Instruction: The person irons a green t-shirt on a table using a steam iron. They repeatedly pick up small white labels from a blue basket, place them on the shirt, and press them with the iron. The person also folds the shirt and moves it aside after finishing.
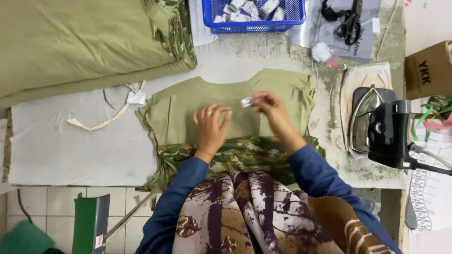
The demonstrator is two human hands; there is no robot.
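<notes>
There, small label [246,101] pinched at right hand [270,107] grip.

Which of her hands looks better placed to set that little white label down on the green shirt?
The right hand, probably: it already pinches the small white label just above the olive shirt. The left hand lies flat on the fabric beside it, holding nothing.

Person's left hand [212,124] rests flat on an olive green shirt [226,106] spread on a worktable [70,146]; the right hand [270,107] pinches a small white label [246,101] above it. An iron [376,124] sits at right.
</notes>
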